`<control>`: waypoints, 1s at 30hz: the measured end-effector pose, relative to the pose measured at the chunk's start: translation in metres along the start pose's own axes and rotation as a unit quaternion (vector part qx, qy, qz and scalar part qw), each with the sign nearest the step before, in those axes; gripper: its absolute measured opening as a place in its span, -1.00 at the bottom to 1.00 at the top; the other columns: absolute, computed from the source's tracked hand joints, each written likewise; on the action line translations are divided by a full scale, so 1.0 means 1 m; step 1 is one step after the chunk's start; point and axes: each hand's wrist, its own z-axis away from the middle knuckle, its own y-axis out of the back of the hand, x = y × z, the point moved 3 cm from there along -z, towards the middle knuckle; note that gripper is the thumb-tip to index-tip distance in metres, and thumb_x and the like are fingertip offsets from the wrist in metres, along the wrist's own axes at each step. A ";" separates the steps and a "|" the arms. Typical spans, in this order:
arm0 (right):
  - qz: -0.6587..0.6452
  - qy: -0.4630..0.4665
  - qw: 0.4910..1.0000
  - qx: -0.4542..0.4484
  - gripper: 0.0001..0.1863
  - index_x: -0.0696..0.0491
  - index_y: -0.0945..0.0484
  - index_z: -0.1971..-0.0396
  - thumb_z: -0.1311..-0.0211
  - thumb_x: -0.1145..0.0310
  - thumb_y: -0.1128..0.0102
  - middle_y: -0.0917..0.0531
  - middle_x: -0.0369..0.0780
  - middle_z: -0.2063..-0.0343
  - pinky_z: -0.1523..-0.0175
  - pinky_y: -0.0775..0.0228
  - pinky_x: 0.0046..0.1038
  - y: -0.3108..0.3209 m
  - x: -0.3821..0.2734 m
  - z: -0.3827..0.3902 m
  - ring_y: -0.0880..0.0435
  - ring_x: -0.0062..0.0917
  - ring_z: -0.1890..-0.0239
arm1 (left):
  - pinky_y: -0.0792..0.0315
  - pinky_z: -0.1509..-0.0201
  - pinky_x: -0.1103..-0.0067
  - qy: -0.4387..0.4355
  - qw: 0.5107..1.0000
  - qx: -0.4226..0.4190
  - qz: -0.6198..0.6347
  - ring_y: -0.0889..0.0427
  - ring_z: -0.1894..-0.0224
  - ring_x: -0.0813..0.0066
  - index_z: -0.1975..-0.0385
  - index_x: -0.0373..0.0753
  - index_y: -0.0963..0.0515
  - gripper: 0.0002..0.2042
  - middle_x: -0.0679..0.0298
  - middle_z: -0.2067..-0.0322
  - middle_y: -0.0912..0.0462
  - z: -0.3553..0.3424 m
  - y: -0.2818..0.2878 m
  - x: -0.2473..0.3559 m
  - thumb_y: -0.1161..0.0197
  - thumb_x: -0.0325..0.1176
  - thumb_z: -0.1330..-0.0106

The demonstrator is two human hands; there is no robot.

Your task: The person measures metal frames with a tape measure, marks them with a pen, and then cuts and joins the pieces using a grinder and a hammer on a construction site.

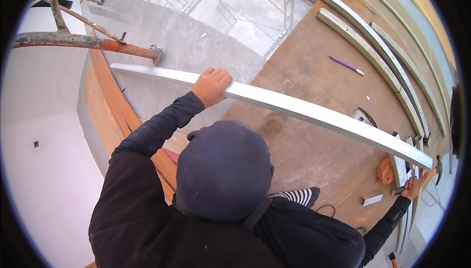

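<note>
A long white metal bar [304, 113] runs slantwise across the view, from the upper left to its cut end at the right. My left hand [212, 86] is closed around it, left of the middle, with the fingers over its far edge. At the lower right, my right hand [413, 187] grips a hammer [431, 175] by its handle. The dark hammer head is just beyond the bar's right end; whether the two touch I cannot tell. A dark cap covers part of the floor at the lower middle.
More long metal bars [365, 47] lie along the right. Near the right hand are a short metal offcut [372, 198] and an orange-brown lump [385, 171]. A purple pencil-like stick [347, 65] rests on the brown board. An orange-painted scaffold pole [113, 45] juts in at left beside wooden planks [115, 96].
</note>
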 end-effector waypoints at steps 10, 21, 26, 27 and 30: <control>-0.186 -0.050 0.978 -0.084 -0.69 0.00 -0.40 0.49 -0.38 0.15 -0.19 -0.10 -0.44 0.83 0.77 0.13 -0.65 -0.026 -0.008 -0.030 0.01 -0.76 0.84 | -0.43 0.30 0.42 0.089 0.986 0.013 0.140 -0.60 0.33 0.26 0.26 -0.21 -0.49 -0.50 0.24 0.40 -0.58 0.008 0.008 0.021 -0.58 -0.10 0.11; -0.034 0.019 0.999 0.003 -0.40 -0.02 -0.36 -0.23 -0.46 -0.18 0.08 -0.27 -0.42 0.71 0.76 0.04 -0.68 -0.017 -0.032 0.060 -0.15 -0.78 0.80 | -0.46 0.30 0.31 -0.060 0.990 0.036 0.123 -0.61 0.36 0.01 0.14 -0.35 -0.52 -0.47 0.04 0.35 -0.62 0.015 0.003 0.033 -0.49 -0.31 0.18; 0.103 0.087 0.985 0.109 -0.53 -0.03 -0.57 -0.16 -0.46 -0.02 -0.04 -0.39 -0.39 0.70 0.74 0.04 -0.66 0.097 -0.053 0.071 -0.17 -0.78 0.80 | -0.47 0.24 0.27 0.061 0.975 -0.174 0.122 -0.63 0.31 -0.03 0.11 -0.34 -0.51 -0.47 0.01 0.34 -0.62 0.018 -0.042 0.030 -0.52 -0.28 0.09; 0.119 0.091 0.981 0.125 -0.55 -0.02 -0.61 -0.11 -0.45 -0.01 -0.06 -0.38 -0.41 0.70 0.72 0.04 -0.67 0.110 -0.047 0.074 -0.17 -0.79 0.79 | -0.48 0.22 0.27 0.080 0.966 -0.213 0.120 -0.63 0.30 -0.04 0.11 -0.33 -0.51 -0.48 0.01 0.33 -0.62 0.020 -0.044 0.024 -0.52 -0.29 0.08; 0.169 0.063 0.981 0.078 -0.54 0.02 -0.63 -0.09 -0.44 0.00 -0.10 -0.37 -0.42 0.70 0.68 0.00 -0.68 0.130 -0.038 0.073 -0.21 -0.80 0.76 | -0.49 0.16 0.28 0.152 0.946 -0.237 0.159 -0.65 0.24 -0.04 0.11 -0.28 -0.51 -0.51 0.00 0.32 -0.63 0.030 -0.067 0.002 -0.53 -0.30 0.05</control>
